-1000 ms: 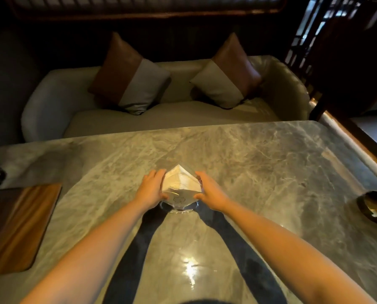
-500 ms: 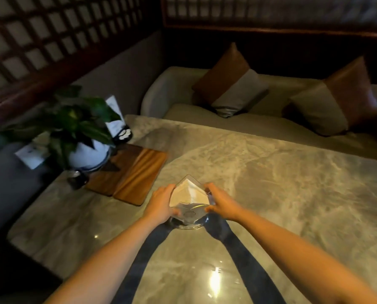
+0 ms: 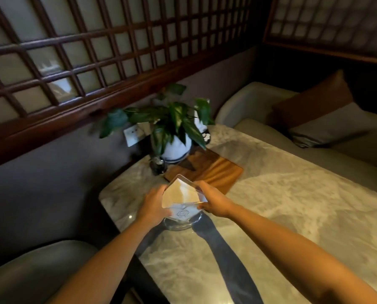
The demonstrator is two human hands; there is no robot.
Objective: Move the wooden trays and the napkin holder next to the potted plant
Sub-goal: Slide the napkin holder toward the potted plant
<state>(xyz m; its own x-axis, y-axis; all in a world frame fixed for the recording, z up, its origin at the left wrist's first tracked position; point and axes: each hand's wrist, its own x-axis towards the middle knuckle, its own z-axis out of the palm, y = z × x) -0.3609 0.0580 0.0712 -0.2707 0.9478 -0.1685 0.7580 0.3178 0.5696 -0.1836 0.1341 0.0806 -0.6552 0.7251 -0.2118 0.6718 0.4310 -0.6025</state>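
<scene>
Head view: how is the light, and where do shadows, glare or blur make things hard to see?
Head view: dim and warm; the arms throw two dark shadows across the table; small glare spots near its left edge; the plant leaves are blurred; the clear napkin holder between left hand and right hand has faint edges; lattice lines bend from wide-angle distortion.

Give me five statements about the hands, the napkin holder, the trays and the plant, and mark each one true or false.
1. Both hands grip the napkin holder, the left hand on one side and the right hand on the other. True.
2. The wooden trays lie next to the potted plant. True.
3. The napkin holder is empty. False: it holds white napkins.
4. The potted plant stands at the middle of the marble table. False: it stands at the table's far corner by the wall.
5. The plant's pot is black. False: it is white.
</scene>
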